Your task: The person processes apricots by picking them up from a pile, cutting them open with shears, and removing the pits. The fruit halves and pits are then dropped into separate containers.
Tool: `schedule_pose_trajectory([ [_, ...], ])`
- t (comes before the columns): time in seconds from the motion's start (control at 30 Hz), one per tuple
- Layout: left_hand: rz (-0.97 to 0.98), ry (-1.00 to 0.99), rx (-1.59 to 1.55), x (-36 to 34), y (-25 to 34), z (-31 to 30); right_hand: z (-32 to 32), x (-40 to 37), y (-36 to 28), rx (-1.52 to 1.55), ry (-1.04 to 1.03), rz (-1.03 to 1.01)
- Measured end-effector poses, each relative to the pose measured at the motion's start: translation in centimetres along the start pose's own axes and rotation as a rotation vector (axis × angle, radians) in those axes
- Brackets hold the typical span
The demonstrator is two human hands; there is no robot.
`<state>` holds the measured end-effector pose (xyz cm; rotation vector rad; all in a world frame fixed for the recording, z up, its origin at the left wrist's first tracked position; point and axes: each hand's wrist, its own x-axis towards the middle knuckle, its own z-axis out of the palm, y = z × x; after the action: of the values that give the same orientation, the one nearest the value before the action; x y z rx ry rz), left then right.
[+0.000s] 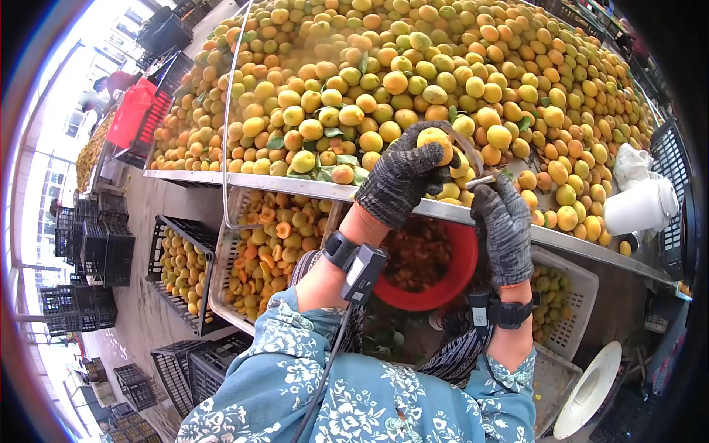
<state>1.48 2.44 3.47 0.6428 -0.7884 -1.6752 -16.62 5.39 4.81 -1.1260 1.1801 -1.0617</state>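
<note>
My left hand point(406, 171), in a dark grey knitted glove, is closed around a yellow-orange fruit point(434, 145) above the front edge of the heaped table. Close beside it, my right hand point(502, 221), gloved the same way, grips a small tool with a light metal handle point(480, 181) and a thin curved strip that reaches up toward the fruit. Behind both hands lies a large pile of yellow and orange fruits point(354, 96). Below them stands a red basin point(459, 277) with brownish-orange pieces inside.
The table's metal edge point(295, 184) runs under my wrists. A crate point(221, 266) of whole and split fruits stands at lower left, a black crate point(209, 247) beyond it. At right are a white container point(642, 207), a pale crate point(580, 295) and a white round lid point(588, 390).
</note>
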Motion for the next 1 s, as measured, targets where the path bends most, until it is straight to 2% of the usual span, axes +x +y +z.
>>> schedule_pose_trajectory([
  [0.03, -0.012, 0.034, 0.000, -0.1, 0.1, 0.0, 0.5, -0.2, -0.3, -0.072, 0.015, -0.012],
  [0.1, 0.004, -0.016, -0.050, 0.0, 0.0, -0.5, 1.0, -0.4, 0.1, -0.073, -0.004, -0.060],
  [0.2, 0.037, -0.073, -0.165, 0.0, 0.0, -0.5, 1.9, -0.7, 0.4, 0.013, 0.039, -0.069],
  [0.27, 0.434, 0.024, 0.927, 0.0, 0.3, -0.4, 2.3, -0.7, 0.3, -0.050, 0.048, -0.081],
  [0.3, 0.434, 0.025, 0.927, 0.0, 0.5, -0.4, 2.4, -0.7, 0.3, -0.112, 0.057, -0.093],
  [0.33, 0.519, 0.003, 1.090, 0.1, 0.7, -0.5, 2.6, -0.6, 0.4, -0.112, 0.057, -0.093],
  [0.37, 0.603, -0.018, 1.253, 0.1, 0.8, -0.5, 2.7, -0.5, 0.8, -0.145, 0.073, -0.184],
  [0.4, 0.603, -0.018, 1.253, 0.1, 0.7, -0.5, 2.8, -0.5, 1.1, -0.179, 0.090, -0.274],
  [0.47, 0.429, -0.008, 0.798, 0.2, 0.3, -0.4, 3.1, -0.6, 1.3, -0.250, 0.114, -0.301],
  [0.6, 0.360, 0.026, 0.796, 0.3, -0.4, -0.9, 3.5, -0.5, 1.3, -0.466, 0.158, -0.330],
  [0.7, 0.312, 0.021, 0.632, 0.5, -1.0, -0.9, 4.3, -0.8, 0.9, -0.512, 0.220, -0.422],
  [0.77, 0.200, 0.009, 0.291, 1.0, -1.7, -1.2, 4.4, -0.9, 1.2, -0.534, 0.220, -0.377],
  [0.83, 0.191, 0.006, 0.365, 1.3, -2.8, -1.8, 4.5, -0.5, 1.9, -0.599, 0.273, -0.405],
  [0.9, 0.184, 0.002, 0.436, 1.2, -2.7, -1.2, 4.5, -0.1, 1.6, -0.531, 0.233, -0.354],
  [0.97, -0.007, 0.030, -0.092, 0.7, -2.6, -0.4, 4.4, 0.4, 2.2, -0.561, 0.191, -0.269],
  [1.0, 0.017, 0.007, -0.100, 1.0, -3.0, -0.9, 4.3, 0.6, 2.6, -0.529, 0.180, -0.284],
])
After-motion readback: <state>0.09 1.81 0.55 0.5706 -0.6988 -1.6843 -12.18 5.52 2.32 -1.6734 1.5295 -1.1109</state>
